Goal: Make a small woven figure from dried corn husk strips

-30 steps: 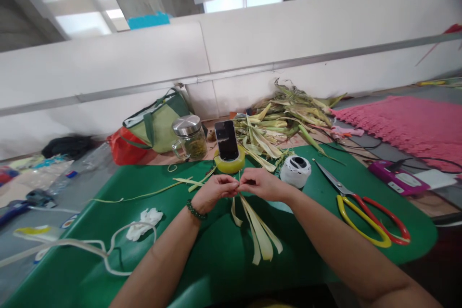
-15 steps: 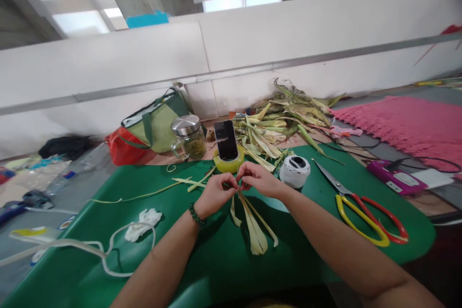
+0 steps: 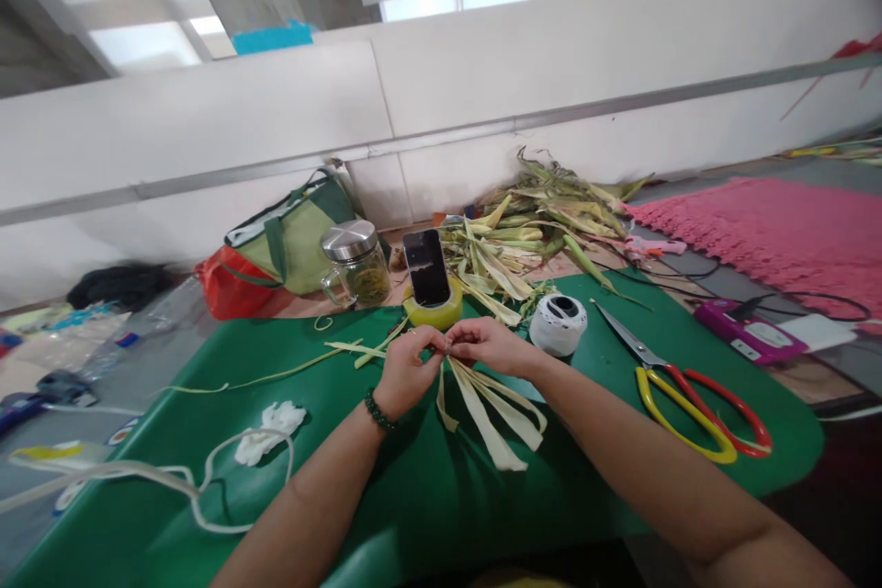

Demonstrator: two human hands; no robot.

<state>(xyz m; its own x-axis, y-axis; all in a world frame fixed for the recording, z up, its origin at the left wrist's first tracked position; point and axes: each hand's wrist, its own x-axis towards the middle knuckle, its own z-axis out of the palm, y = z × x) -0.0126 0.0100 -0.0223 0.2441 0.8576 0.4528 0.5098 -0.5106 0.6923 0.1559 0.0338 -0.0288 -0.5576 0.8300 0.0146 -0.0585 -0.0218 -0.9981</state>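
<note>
Both hands meet at the middle of the green table, pinching the gathered top of a bunch of pale corn husk strips [image 3: 486, 418]. My left hand [image 3: 410, 367], with a dark green bead bracelet [image 3: 378, 410] at the wrist, is closed on the bunch. Against it, my right hand [image 3: 492, 346] is closed at the same spot. The strips fan out downward below the fingers; the pinched point itself is mostly covered by fingertips. Just right of my right hand stands a spool of white thread [image 3: 558, 325]. A roll of yellow tape [image 3: 434, 308] props a phone [image 3: 425, 266] behind the hands.
Big scissors [image 3: 679, 386] with red and yellow handles lie at the right. A glass jar mug [image 3: 355, 266], a green bag [image 3: 296, 239] and a corn husk pile [image 3: 544, 211] stand behind. White cord [image 3: 207, 487] and crumpled tissue [image 3: 271, 432] are at the left.
The husk strips below my hands have swung right and spread wider. Both hands stay together at the top of the bunch; the whole view has shifted slightly.
</note>
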